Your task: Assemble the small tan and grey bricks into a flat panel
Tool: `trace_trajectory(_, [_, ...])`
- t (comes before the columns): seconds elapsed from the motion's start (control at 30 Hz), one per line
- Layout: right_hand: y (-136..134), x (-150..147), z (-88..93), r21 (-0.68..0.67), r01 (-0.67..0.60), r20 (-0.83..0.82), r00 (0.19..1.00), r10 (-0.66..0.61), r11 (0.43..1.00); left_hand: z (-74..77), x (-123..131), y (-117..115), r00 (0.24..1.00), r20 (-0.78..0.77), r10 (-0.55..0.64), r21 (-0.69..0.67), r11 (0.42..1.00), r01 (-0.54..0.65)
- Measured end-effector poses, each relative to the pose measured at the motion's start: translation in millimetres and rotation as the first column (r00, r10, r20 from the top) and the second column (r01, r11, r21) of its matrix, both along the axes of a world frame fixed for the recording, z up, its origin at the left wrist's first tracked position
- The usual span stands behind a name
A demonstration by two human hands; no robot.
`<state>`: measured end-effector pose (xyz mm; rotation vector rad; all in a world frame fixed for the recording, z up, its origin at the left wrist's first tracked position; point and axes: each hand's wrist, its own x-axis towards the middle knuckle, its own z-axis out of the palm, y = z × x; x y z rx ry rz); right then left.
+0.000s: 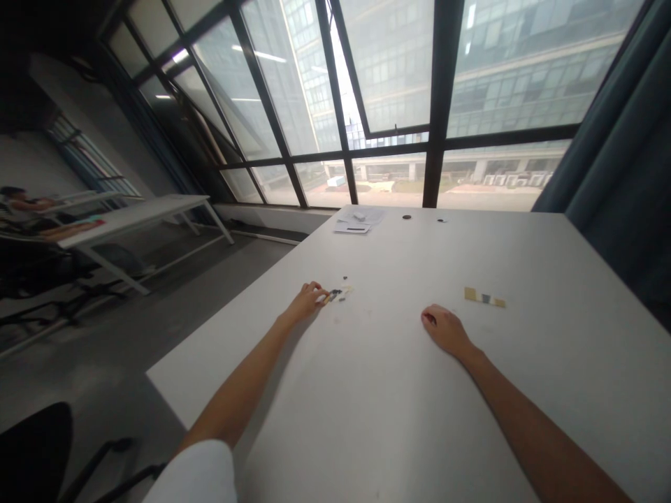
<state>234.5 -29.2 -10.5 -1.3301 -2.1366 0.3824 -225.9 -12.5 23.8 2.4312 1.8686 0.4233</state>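
Note:
My left hand (307,303) reaches over the table at a small loose group of pieces, its fingertips closed on a small yellow piece (328,298). Beside those fingertips lie dark grey pieces (337,292) and pale ones, too small to make out. A single dark piece (344,278) sits just beyond them. My right hand (444,330) rests on the tabletop with its fingers curled in, and nothing shows in it. Farther right, apart from that hand, is a row of flat pieces (486,299) in tan, white and dark grey.
The white table (367,405) stretches to the windows. Papers (352,228) lie at its far left corner, with a dark round object (407,217) and a small dark item (442,221) along the far edge. A chair (36,447) stands lower left; a person (24,201) sits at another table.

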Motion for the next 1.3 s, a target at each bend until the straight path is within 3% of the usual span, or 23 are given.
trace_trajectory(0.13, [0.3,-1.3,1.0,-0.004,0.003,-0.004,1.000,-0.003,1.000,8.9,-1.9,-2.0,0.999,0.038,-0.006,0.023,1.000,0.006])
trace_trajectory(0.23, [2.1,-2.0,-0.5,0.001,0.003,-0.008,1.000,-0.003,1.000,22.5,10.9,-3.8,0.997,0.077,-0.018,0.116,0.993,0.009])
trace_trajectory(0.33, [3.8,-2.3,-2.9,0.012,0.007,-0.017,1.000,-0.007,1.000,37.5,42.5,-5.4,0.990,0.110,-0.088,0.208,0.976,0.064])
trace_trajectory(0.47, [4.0,-2.1,-5.1,0.020,-0.009,-0.069,0.998,0.011,1.000,48.0,102.6,-4.7,0.961,0.134,-0.242,0.249,0.947,0.203])
trace_trajectory(0.67, [1.8,-2.6,-3.2,0.029,-0.051,-0.163,0.985,0.056,0.998,35.7,190.4,5.8,0.899,0.161,-0.407,0.226,0.902,0.368])
trace_trajectory(0.83, [1.7,-4.4,-0.6,0.076,-0.026,-0.162,0.986,0.038,0.997,18.5,237.8,12.1,0.859,0.183,-0.478,0.189,0.875,0.446])
trace_trajectory(1.0, [2.4,-6.6,-1.4,0.093,-0.015,-0.134,0.991,0.027,0.996,7.2,253.8,16.2,0.843,0.201,-0.498,0.172,0.865,0.470])
trace_trajectory(1.3, [2.6,-6.4,-0.9,0.099,0.018,-0.151,0.988,-0.003,0.995,1.5,253.6,9.5,0.817,0.274,-0.507,0.225,0.860,0.459])
